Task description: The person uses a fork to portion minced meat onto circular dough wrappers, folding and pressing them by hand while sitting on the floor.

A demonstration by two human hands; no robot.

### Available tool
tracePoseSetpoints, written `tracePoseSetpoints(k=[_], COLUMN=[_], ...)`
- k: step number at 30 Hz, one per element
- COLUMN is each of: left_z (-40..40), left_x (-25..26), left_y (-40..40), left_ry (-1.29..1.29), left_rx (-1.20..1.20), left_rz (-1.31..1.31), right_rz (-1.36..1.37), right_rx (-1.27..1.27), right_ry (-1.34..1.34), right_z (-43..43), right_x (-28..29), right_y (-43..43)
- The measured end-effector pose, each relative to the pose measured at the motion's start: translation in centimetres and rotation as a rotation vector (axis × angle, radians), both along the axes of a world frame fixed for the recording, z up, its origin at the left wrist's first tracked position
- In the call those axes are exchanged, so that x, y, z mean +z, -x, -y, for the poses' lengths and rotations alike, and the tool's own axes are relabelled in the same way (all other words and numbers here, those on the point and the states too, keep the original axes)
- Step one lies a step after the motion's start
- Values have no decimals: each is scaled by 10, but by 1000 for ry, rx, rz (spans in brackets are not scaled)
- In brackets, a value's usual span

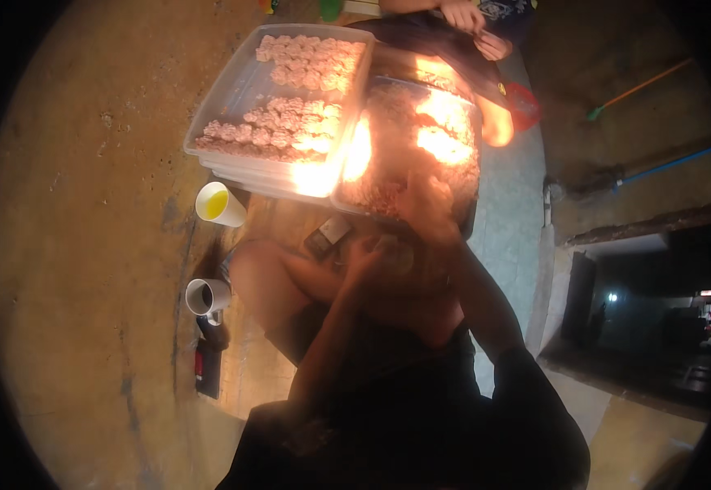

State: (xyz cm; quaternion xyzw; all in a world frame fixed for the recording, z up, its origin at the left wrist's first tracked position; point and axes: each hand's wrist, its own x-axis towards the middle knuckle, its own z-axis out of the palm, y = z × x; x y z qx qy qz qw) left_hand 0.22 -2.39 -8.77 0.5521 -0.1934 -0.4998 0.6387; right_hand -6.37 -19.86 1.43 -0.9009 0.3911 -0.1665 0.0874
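My right hand [430, 199] reaches into a wide plastic tub [475, 211] with its fingers down at a crumbly, minced-looking mixture [380, 195]. Glare and blur hide whether the fingertips pinch any of it. Close to my lap, my left hand [364, 260] holds a small, pale, thin piece [386, 244] between its fingers. A roundish, translucent pale thing [399, 260] lies beside that hand, too blurred to name. Left of the tub stands a clear plastic tray [233, 98], on top of similar stacked trays, bearing rows of small pinkish formed pieces [285, 119] that look like dumplings.
A white cup of yellow liquid [221, 204] and a white mug of dark liquid [207, 297] stand along the left. A small box-like pack [329, 236] lies before my knee. Across from me sits another person, hands [478, 27] together. A dark phone-like object [208, 370] lies below the mug.
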Motion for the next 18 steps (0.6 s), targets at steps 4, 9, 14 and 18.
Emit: tracePoseSetpoints(k=[4,9,14,18], left_z=[0,-26,4,2], left_x=[-7,1,29,-19], left_y=[-6,-22,9,3], left_ry=[-36,-1,146,155], left_rx=[15,33,-16,1], left_rz=[-221,-353,-591,-673], right_rz=[-424,-857,-833,-1098], right_rx=[194,372,553,1005], right_ry=[483,416,775,640], right_z=[37,34,128,85], right_x=[-6,44,21,-3], right_y=[-30,-65,-43,-94])
